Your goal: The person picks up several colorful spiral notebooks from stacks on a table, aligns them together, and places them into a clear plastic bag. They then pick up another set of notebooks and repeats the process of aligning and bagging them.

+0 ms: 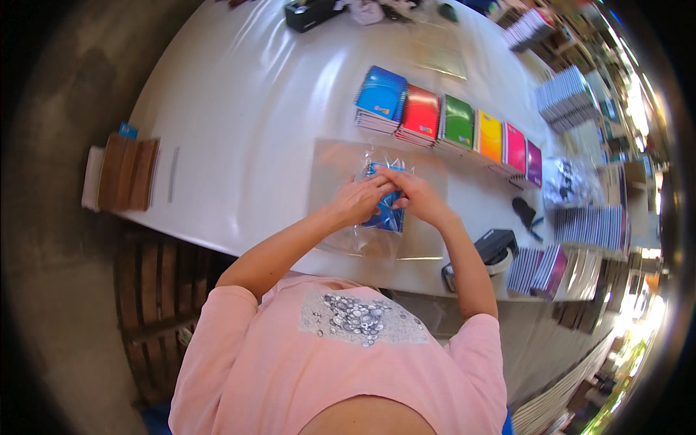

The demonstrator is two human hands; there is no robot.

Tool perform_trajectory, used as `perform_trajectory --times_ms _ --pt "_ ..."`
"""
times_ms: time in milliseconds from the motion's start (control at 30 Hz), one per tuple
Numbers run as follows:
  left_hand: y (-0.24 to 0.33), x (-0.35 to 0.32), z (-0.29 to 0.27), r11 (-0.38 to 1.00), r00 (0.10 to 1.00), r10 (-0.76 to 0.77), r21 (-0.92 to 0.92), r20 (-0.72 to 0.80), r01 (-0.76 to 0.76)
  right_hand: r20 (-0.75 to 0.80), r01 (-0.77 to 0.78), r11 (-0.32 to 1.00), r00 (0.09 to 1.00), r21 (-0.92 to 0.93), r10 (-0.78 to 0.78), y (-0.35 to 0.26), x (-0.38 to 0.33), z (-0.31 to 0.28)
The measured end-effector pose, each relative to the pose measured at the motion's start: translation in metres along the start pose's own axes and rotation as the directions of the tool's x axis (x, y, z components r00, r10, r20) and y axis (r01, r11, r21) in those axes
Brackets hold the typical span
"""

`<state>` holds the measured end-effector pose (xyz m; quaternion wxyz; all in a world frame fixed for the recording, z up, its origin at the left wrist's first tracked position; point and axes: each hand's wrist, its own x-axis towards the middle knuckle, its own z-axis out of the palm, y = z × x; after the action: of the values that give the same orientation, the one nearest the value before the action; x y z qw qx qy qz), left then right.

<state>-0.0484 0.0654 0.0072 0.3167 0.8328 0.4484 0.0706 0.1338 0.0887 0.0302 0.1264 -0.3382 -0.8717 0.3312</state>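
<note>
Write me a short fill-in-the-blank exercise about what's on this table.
1. Both hands, the left hand and the right hand, are on a clear plastic bag holding a ____ notebook.
2. The row of notebook stacks starts at the left with ____.
3. The person's shirt is ____.

Answers: blue; blue; pink

A row of notebook stacks lies on the white table: blue, red, green, yellow, pink and purple. A black tape dispenser sits near the front edge, scissors beyond it. Grey notebook piles stand at the right. Brown cardboard pieces rest on the left edge.
</note>
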Motion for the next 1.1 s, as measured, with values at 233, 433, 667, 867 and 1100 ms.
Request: perform_trajectory --times_ms 233,433,667,867,1100 --pt "-0.019 -0.028 0.017 0.977 0.982 -0.150 -0.168 -0.113 0.130 -0.035 0.054 0.965 0.998 0.256 -0.046 0.038 0.000 0.006" --pt "-0.002 -0.011 0.014 0.991 0.992 -0.128 -0.033 -0.012 0.128 -0.066 -0.064 0.873 0.992 0.484 0.109 0.031 0.005 0.014" --pt "-0.019 -0.009 0.028 0.987 0.995 -0.097 -0.132 -0.021 0.093 -0.099 -0.246 0.918 0.952 0.310 0.288 -0.001 0.008 0.024" --pt "-0.049 0.002 0.061 0.727 0.775 -0.119 -0.586 -0.621 -0.358 -0.252 -0.135 0.990 0.960 -0.025 0.125 -0.025 0.012 0.021" --pt "-0.035 -0.004 -0.005 0.987 0.972 -0.159 -0.062 -0.173 0.150 -0.706 -0.480 0.875 0.599 0.060 0.377 -0.046 -0.030 0.040"
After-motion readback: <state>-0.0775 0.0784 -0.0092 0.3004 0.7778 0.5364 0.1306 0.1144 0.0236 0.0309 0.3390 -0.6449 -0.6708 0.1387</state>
